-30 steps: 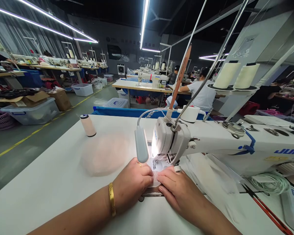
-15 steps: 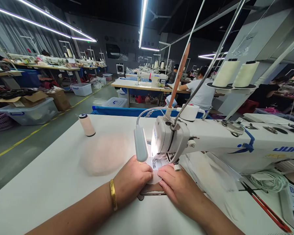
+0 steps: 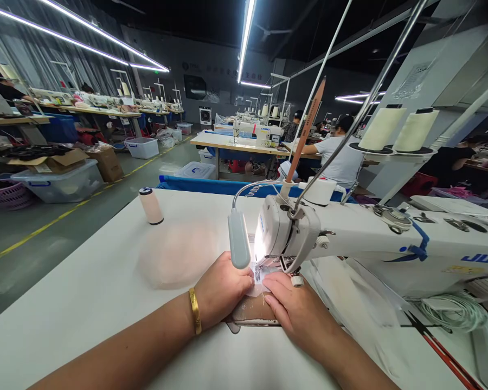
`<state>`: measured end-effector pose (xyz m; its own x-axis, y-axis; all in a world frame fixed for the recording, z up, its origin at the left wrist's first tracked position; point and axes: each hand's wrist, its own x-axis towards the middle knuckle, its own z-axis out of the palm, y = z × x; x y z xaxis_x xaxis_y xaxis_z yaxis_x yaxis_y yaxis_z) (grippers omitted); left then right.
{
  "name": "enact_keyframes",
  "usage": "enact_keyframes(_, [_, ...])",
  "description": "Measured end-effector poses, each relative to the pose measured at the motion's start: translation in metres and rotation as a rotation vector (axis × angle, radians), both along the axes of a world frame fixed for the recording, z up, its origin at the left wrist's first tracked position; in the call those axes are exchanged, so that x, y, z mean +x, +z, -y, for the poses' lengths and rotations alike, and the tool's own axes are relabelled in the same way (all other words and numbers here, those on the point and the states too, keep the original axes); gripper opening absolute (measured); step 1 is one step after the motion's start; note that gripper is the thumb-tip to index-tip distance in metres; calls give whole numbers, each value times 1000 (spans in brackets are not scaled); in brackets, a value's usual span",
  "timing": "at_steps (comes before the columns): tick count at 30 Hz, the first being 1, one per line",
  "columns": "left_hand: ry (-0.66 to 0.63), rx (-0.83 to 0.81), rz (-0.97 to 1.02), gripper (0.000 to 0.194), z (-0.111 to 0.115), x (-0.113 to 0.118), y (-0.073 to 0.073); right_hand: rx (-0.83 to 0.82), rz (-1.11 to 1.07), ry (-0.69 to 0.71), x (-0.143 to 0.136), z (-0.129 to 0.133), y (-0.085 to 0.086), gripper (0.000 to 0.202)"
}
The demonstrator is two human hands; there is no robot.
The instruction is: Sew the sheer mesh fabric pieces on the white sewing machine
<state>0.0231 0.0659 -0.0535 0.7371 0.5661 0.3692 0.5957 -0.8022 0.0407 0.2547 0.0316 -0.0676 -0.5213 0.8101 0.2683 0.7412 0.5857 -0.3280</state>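
Under the needle area of a white sewing machine (image 3: 287,222) lies a small piece of thin white fabric (image 3: 255,290), brightly lit by the machine's lamp. My left hand (image 3: 223,284), with a gold bangle at the wrist, has its fingers closed on the fabric's left side. From the right, my right hand (image 3: 299,306) grips the same fabric with thumb and fingers close together, just in front of the presser foot. A grey lamp head (image 3: 239,240) on a bendy stem partly covers the left fingertips. The brown plate (image 3: 254,310) of the machine bed shows between my hands.
A peach thread cone (image 3: 151,206) stands on the white table (image 3: 117,303) beside sheer peach fabric (image 3: 181,253). More sheer pale fabric (image 3: 350,298) lies right of my hands. Red-handled tweezers (image 3: 443,352) and coiled cable (image 3: 451,307) are farther right. A person (image 3: 339,157) sits ahead.
The white fabric has moved forward under the presser foot, and more of the brown plate shows. Both hands stay on the fabric. The whole view has shifted slightly.
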Motion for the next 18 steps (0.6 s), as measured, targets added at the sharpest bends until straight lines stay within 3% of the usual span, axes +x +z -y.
enact_keyframes(4, [52,-100,31,18,1,0,5,37,-19,14,1,-1,1,25])
enact_keyframes(6, [101,-187,23,7,3,1,11,68,-35,33,1,0,2,27])
enact_keyframes(9, [212,-243,-32,25,9,4,24,140,-90,79,1,2,5,33])
enact_keyframes(12, [288,-213,-114,27,18,8,38,188,-178,168,-1,7,11,39])
enact_keyframes(15, [224,-261,-137,32,25,9,46,153,-236,267,-4,12,17,43])
enact_keyframes(18, [144,-377,-82,22,26,3,45,87,-178,259,-6,13,19,36])
